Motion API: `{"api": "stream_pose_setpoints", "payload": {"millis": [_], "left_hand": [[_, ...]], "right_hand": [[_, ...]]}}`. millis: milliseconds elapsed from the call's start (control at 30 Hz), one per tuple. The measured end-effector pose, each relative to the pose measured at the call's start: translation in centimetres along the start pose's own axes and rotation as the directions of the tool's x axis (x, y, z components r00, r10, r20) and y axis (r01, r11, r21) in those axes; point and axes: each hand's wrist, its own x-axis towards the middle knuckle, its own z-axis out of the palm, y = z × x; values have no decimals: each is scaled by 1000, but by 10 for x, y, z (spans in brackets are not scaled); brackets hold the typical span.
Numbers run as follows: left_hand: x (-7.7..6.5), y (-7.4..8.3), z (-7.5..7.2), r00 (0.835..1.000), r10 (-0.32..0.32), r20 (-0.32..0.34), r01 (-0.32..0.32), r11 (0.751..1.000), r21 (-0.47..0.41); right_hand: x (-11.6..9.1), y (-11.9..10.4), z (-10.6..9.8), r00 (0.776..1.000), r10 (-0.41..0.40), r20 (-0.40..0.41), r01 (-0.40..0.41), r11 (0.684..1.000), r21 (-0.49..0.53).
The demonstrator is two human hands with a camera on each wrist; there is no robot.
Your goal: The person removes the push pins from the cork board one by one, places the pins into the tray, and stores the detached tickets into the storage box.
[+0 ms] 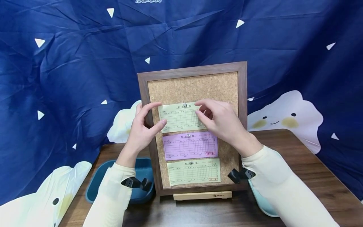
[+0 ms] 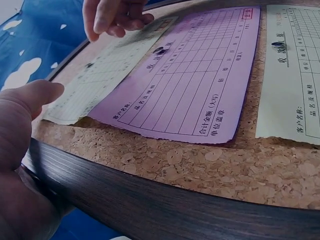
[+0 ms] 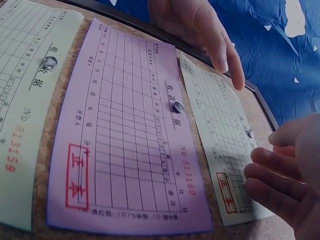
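Note:
A wood-framed corkboard [image 1: 193,88] stands upright and slightly tilted. Pinned on it, one above another, are a pale green receipt slip [image 1: 181,118], a pink receipt slip [image 3: 130,115] and a second pale green slip [image 1: 194,172]. Each has a silver round-headed pushpin [image 3: 177,107] near its top middle. My left hand [image 1: 143,126] is at the board's left side, index finger and thumb extended over the top slip's left end. Close to that slip's right end, partly hiding it, my right hand [image 1: 219,119] has loosely bent fingers, with nothing visible between thumb and fingers.
A light wooden stand ledge [image 1: 202,196] lies below the board on the dark wooden table [image 1: 312,176]. A dark teal tray [image 1: 96,176] is behind my left forearm. Partly under my right forearm lies a pale aqua tray [image 1: 265,205]. Blue patterned cloth [image 1: 85,78] hangs behind.

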Motion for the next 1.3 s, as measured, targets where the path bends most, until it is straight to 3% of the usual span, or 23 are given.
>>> {"api": "stream_pose_setpoints", "payload": {"millis": [367, 833, 1300], "left_hand": [[1, -1, 1, 1000, -6, -9, 6, 1000, -2], [2, -3, 5, 999, 32, -44, -33, 999, -22], [4, -4, 7, 996, 48, -71, -47, 999, 10]], "right_hand": [[11, -6, 5, 995, 81, 61, -81, 997, -1], [21, -11, 17, 988, 146, 42, -148, 988, 48], [26, -16, 23, 963, 263, 50, -265, 963, 39]]}}
